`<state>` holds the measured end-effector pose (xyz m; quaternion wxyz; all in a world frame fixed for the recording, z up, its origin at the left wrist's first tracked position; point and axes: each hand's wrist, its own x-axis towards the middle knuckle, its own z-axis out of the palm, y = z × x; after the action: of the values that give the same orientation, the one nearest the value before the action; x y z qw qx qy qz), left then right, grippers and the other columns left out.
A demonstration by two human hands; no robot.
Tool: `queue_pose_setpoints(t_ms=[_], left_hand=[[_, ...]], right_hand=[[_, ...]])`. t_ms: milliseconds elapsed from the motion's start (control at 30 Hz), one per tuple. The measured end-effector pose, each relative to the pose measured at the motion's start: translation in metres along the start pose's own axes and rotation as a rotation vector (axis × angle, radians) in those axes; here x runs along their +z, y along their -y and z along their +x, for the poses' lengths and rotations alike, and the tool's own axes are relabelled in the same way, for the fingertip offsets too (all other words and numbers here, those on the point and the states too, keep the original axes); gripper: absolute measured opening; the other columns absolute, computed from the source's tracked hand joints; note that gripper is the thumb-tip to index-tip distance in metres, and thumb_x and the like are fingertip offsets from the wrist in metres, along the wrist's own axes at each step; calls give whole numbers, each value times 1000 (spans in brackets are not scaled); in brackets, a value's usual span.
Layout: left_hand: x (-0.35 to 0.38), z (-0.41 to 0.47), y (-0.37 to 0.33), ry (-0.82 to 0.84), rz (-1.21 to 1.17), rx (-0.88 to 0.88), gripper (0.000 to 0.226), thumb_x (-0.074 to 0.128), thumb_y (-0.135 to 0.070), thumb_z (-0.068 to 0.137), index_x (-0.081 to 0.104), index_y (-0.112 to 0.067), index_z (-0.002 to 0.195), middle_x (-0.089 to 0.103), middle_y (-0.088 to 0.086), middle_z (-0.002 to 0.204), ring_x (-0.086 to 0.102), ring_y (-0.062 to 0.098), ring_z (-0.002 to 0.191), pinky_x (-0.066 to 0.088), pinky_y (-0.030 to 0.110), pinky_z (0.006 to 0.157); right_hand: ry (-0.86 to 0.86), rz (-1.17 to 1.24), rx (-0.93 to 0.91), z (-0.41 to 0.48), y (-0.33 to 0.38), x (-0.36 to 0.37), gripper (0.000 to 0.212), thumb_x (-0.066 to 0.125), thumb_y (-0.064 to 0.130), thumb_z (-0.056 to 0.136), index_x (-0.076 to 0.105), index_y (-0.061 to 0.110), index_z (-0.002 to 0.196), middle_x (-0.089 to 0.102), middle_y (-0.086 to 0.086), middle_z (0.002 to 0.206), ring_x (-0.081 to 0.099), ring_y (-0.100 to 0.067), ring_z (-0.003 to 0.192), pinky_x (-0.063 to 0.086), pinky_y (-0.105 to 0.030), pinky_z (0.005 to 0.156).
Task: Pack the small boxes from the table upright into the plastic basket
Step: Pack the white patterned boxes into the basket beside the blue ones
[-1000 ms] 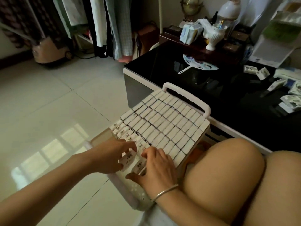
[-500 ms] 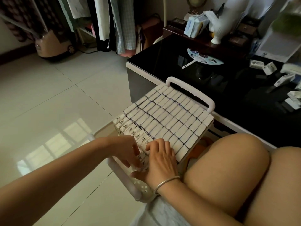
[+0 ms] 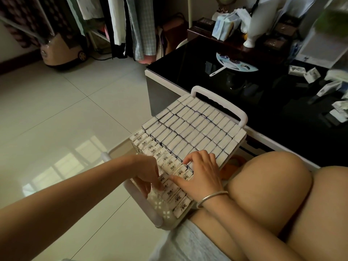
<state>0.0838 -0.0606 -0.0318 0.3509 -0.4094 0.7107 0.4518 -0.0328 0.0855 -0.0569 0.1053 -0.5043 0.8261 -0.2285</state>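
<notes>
While the plastic basket [image 3: 150, 211] sits just left of the person's knee [image 3: 269, 185], both hands are at its near end. Left hand [image 3: 148, 174] is at the basket's near-left corner, fingers bent down between the basket wall and the printed boxes [image 3: 170, 193], index tip on one box; pinching or only pushing, cannot tell. Right hand [image 3: 202, 174] is over the basket's near end and lies spread, with bent fingertips on box tops and thumb stretched flat across a printed face, gripping nothing. Bracelet [image 3: 211, 197] on that wrist. The printed boxes run in one row along the basket's left side, leaning, faces showing. Small boxes [image 3: 194, 129] fill the basket's middle and far part, upright, in tight rows, blank tops up. The basket's far handle rises past the last row. Beyond the basket is a black table [image 3: 188, 76]; touching it or just behind, cannot tell. Loose boxes [image 3: 311, 74] lie on the table far right of the basket, well apart. Fan [image 3: 237, 63] lies flat beyond the basket's far handle.
</notes>
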Motion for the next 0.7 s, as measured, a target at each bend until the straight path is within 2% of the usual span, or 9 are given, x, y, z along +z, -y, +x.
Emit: queue_pose_setpoints(t_ms=[67, 133, 300, 500, 700], left_hand=[[0, -1, -1, 70, -39, -25, 30, 74, -15, 85, 67, 3, 109, 76, 8, 80, 73, 15, 65, 57, 21, 66], [1, 0, 0, 106, -146, -39, 28, 69, -4, 86, 64, 9, 111, 75, 10, 75, 73, 16, 65, 57, 21, 61], [0, 4, 5, 125, -237, -55, 33, 67, 3, 85, 59, 14, 115, 74, 19, 88, 74, 25, 77, 59, 27, 70], [-7, 1, 1, 117, -17, -46, 45, 76, -16, 83, 60, 5, 119, 72, 19, 107, 72, 30, 93, 61, 31, 77], [-16, -7, -6, 24, 201, -52, 53, 77, -39, 79, 67, 0, 113, 73, 9, 104, 72, 21, 95, 60, 34, 80]], right_hand=[[-1, 15, 12, -1, -1, 1, 50, 64, 69, 64, 51, 32, 95, 45, 10, 100, 36, -13, 98, 38, -28, 85], [-22, 44, 25, -1, -2, 1, 44, 65, 65, 69, 52, 31, 94, 46, 10, 99, 36, -12, 98, 39, -29, 85], [-47, 83, 31, 0, -1, 2, 35, 64, 59, 76, 54, 30, 93, 49, 9, 98, 35, -12, 95, 38, -30, 84], [-18, 93, 44, 2, -1, 0, 28, 59, 54, 83, 56, 30, 97, 51, 10, 101, 35, -13, 98, 38, -31, 88], [3, 111, 42, 3, -4, -2, 27, 55, 50, 86, 57, 28, 101, 53, 8, 103, 40, -15, 101, 40, -32, 89]])
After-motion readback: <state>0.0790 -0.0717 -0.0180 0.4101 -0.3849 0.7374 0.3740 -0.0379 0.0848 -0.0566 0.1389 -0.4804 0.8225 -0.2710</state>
